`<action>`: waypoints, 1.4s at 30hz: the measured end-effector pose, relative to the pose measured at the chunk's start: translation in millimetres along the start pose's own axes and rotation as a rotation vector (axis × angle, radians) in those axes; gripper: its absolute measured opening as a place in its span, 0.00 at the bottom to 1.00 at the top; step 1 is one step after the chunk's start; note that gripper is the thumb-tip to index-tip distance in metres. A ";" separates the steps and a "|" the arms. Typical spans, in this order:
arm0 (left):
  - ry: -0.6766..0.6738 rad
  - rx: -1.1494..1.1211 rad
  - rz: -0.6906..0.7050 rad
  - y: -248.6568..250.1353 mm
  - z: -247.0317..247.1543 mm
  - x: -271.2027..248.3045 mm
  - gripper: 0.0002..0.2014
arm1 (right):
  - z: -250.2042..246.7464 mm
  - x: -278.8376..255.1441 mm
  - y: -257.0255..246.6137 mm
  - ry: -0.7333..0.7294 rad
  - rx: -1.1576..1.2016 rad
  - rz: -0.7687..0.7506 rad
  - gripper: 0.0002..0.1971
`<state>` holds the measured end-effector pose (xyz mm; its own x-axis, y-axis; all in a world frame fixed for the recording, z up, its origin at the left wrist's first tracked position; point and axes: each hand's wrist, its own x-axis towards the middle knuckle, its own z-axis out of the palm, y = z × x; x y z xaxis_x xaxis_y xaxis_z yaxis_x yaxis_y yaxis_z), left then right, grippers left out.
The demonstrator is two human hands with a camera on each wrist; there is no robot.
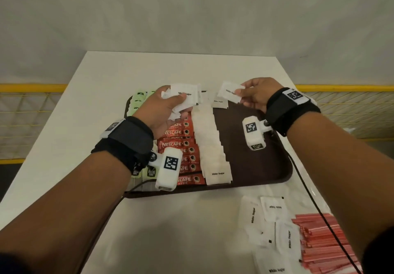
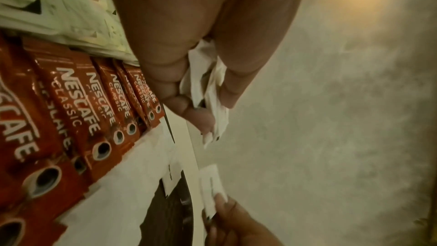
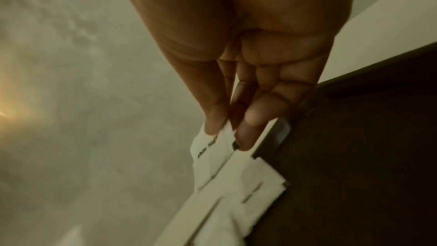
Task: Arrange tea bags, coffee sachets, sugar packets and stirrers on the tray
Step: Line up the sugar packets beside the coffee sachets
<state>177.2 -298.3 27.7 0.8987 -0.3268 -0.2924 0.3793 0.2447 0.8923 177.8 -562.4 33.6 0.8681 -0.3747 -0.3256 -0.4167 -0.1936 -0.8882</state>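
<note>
Holding a bunch of sugar packets (image 1: 181, 97), the left hand (image 1: 164, 111) has its fingers curled round them, too bunched to count. Right hand (image 1: 255, 94) pinches one packet (image 1: 231, 92) between thumb and fingertips, up at 12 o'clock over the tray (image 1: 255, 158). On the tray, 9 to 3: green tea bags (image 1: 138, 98), a column of roughly eight red coffee sachets (image 1: 181, 145), then a column of sugar (image 1: 211, 145), with bare tray beyond that. On the tabletop (image 1: 170, 231) at 5 o'clock sit about five loose packets (image 1: 273, 209) and a heap of red stirrers (image 1: 324, 241).
</note>
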 end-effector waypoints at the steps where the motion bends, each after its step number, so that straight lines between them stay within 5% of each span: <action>1: 0.011 -0.009 -0.010 1.0 -3.2 3.5 0.16 | -1.0 8.1 4.3 0.004 -0.064 0.020 0.09; 6: 0.008 -0.029 -0.041 -0.6 -12.8 16.1 0.14 | 9.2 36.4 18.7 -0.032 -0.336 0.038 0.12; 18: 0.004 0.013 -0.077 -10.7 -20.1 26.3 0.17 | 36.5 65.4 22.7 -0.003 -0.455 0.077 0.09; 28: -0.034 0.022 -0.102 -14.7 -14.4 27.1 0.15 | 35.6 59.2 13.8 0.036 -0.617 -0.058 0.13; 30: -0.020 0.006 -0.078 -14.8 -10.6 28.6 0.14 | 36.2 42.6 1.1 0.010 -0.547 -0.108 0.17; 35: 0.043 -0.003 0.000 -19.3 1.8 36.6 0.23 | 48.5 -1.2 -18.8 -0.365 -0.208 -0.064 0.20; 40: 0.007 0.016 0.016 -21.7 11.9 33.9 0.29 | 55.5 -5.3 -12.7 -0.281 -0.125 -0.107 0.10; 42: 0.022 -0.002 0.012 -21.9 13.1 33.9 0.23 | 53.3 -4.4 -9.1 -0.278 -0.060 -0.095 0.08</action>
<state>196.5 -326.6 2.8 0.9080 -0.3035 -0.2890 0.3686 0.2500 0.8954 192.2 -510.7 25.8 0.9410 -0.0910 -0.3261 -0.3384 -0.2723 -0.9007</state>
